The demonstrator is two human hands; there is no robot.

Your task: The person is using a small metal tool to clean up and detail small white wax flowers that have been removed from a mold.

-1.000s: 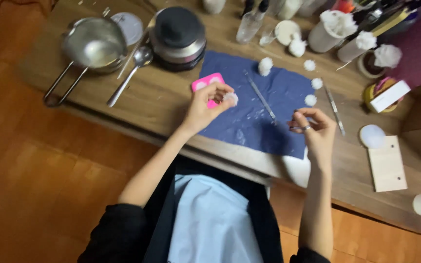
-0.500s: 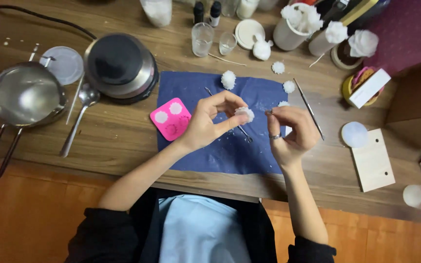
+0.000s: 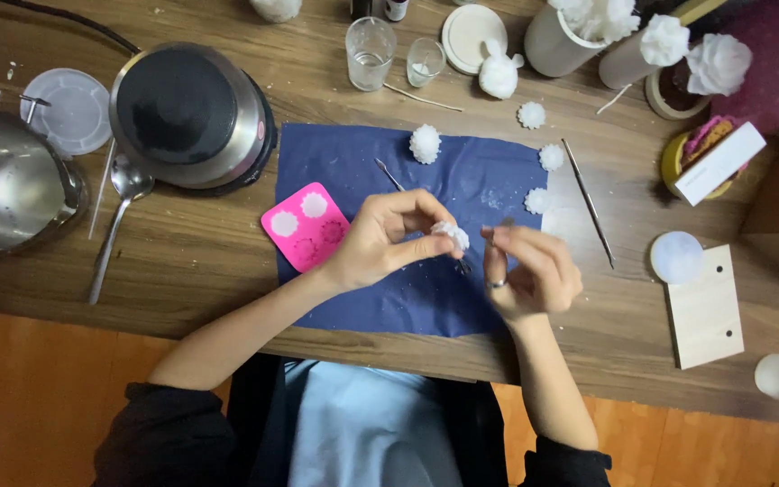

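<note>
Single head-worn view, looking steeply down from above the seated torso onto the wooden bench [image 3: 182,271], fairly near, with both hands centred over the blue mat [image 3: 489,171].

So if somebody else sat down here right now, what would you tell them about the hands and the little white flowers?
Left hand: holds a small white flower in its fingertips, above the blue cloth.
Right hand: pinches a thin metal tool right beside that flower.
Pink mould: on the cloth's left edge, two cups filled white, the rest look empty.
Done: three loose flowers lie on the cloth; the nearest is at its top edge. More sit further back on the table.
Left: the flower in hand is not yet set down, and two fills are in the mould.
</note>
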